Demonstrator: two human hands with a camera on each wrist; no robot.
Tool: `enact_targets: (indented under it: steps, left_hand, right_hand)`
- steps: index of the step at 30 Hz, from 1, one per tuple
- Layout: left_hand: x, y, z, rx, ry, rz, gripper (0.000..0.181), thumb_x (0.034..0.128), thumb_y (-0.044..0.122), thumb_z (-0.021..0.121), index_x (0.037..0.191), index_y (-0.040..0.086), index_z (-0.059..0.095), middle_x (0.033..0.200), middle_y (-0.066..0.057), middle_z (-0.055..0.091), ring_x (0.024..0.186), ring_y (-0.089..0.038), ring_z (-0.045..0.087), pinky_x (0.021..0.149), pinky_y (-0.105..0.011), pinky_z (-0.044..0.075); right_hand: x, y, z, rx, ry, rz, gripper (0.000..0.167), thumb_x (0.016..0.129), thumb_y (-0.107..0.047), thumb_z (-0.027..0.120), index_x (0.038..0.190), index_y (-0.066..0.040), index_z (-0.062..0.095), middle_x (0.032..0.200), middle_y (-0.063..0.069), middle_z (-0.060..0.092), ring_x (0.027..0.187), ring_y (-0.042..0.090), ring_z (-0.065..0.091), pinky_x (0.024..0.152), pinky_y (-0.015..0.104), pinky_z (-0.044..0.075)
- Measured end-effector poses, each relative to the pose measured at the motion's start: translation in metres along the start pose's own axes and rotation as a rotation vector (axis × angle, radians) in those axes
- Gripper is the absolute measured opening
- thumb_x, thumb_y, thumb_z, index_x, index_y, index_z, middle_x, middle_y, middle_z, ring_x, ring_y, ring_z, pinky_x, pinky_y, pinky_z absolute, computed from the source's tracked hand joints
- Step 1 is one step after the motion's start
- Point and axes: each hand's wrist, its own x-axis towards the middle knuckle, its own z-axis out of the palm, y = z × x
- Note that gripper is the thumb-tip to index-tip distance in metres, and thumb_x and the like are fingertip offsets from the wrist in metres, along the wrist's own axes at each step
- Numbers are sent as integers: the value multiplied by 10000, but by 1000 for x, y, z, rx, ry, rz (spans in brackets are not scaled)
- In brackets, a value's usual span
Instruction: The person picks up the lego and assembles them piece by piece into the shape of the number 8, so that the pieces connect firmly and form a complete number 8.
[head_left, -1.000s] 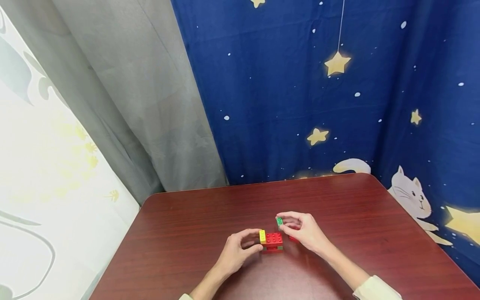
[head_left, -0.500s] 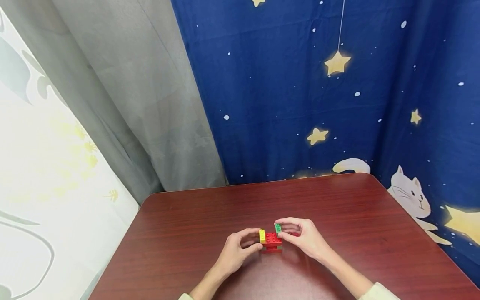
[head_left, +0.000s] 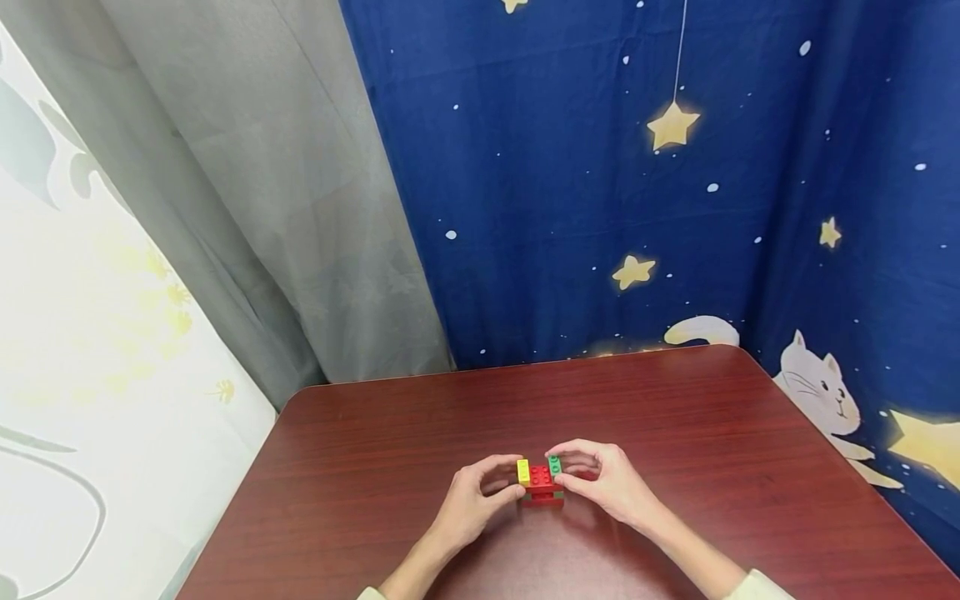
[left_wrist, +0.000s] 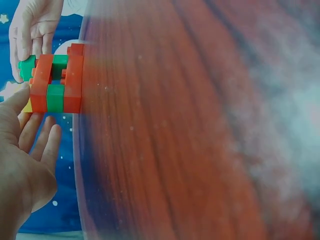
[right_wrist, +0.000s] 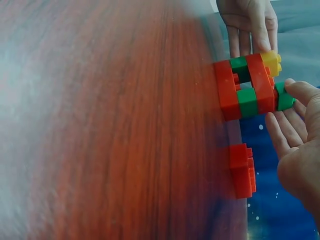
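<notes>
A small stack of toy building bricks stands on the table, with an upper red brick (head_left: 540, 477), two green bricks (left_wrist: 56, 98) under it and a lower red brick (right_wrist: 227, 92) at the bottom. My left hand (head_left: 468, 502) pinches the yellow brick (head_left: 523, 472) on the stack's left end between thumb and fingers. Between the thumb and fingers of my right hand (head_left: 611, 482) is a green brick (head_left: 555, 465), over the right end of the upper red brick. Red studs show beneath that green brick in the right wrist view, so it looks not fully pressed down.
A separate red brick (right_wrist: 242, 171) lies on the table to the right of the stack; in the head view my right hand hides it. The dark red wooden table (head_left: 405, 425) reaches back to grey and blue curtains (head_left: 570, 167).
My right hand has carried the green brick left and toward me, from behind the stack to over its right end. The left hand has kept its hold on the yellow brick.
</notes>
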Motion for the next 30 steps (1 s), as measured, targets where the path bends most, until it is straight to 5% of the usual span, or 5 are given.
enact_targets:
  steps: [13, 30]
  left_hand:
    - [2, 0, 2, 47, 26, 16, 401, 949, 106, 814, 1324, 18, 704, 1238, -59, 761, 1147, -224, 726, 966, -289, 591]
    - [3, 0, 3, 63, 29, 6, 367, 959, 111, 804, 1308, 38, 718, 1207, -48, 770, 1119, -207, 736, 937, -263, 595]
  right_hand:
    - [-5, 4, 1, 29, 0, 36, 376, 977, -102, 784, 1315, 41, 708, 1275, 268, 710, 1095, 225, 751, 905, 216, 590]
    - [-4, 8, 2, 2, 13, 8, 345, 960, -94, 802, 1278, 14, 724, 1214, 208, 752, 1066, 241, 761, 917, 261, 603]
